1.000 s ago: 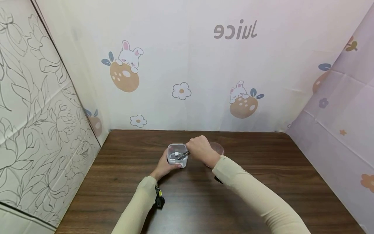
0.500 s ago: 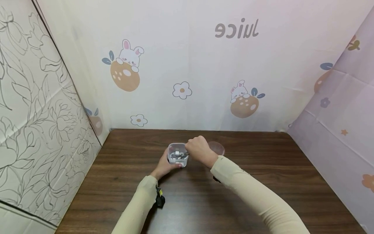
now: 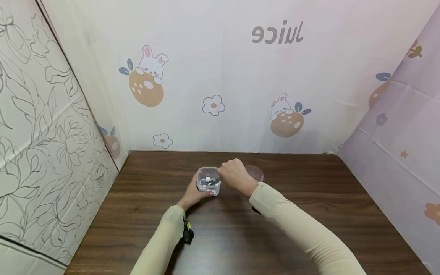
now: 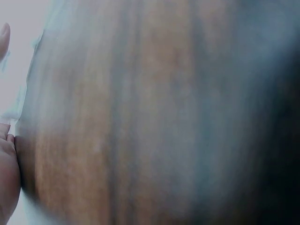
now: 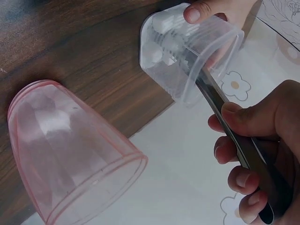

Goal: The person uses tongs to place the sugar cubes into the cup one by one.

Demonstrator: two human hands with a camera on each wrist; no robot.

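Note:
In the head view my left hand (image 3: 192, 195) grips a clear square plastic container (image 3: 203, 173) from its left side, thumb across the front. Several white pieces (image 5: 164, 22) lie in its bottom; their kind is unclear. My right hand (image 5: 267, 136) holds metal tongs (image 5: 216, 97), fingers and thumb wrapped round the arms. The tongs reach down through the container's open top. Their tips sit among the white pieces, and I cannot tell whether they pinch one. Only the edge of the left hand (image 4: 7, 183) shows in the left wrist view, which is mostly blurred.
A clear pink-tinted plastic cup (image 5: 70, 136) stands upright on the dark wooden table (image 3: 302, 214), just right of the right hand and partly behind it. A patterned white cloth (image 3: 220, 68) hangs along the table's back edge. Side panels close off left and right.
The tongs' tips have shifted slightly inside the container, among the white pieces. The left hand and the container stay in the same place.

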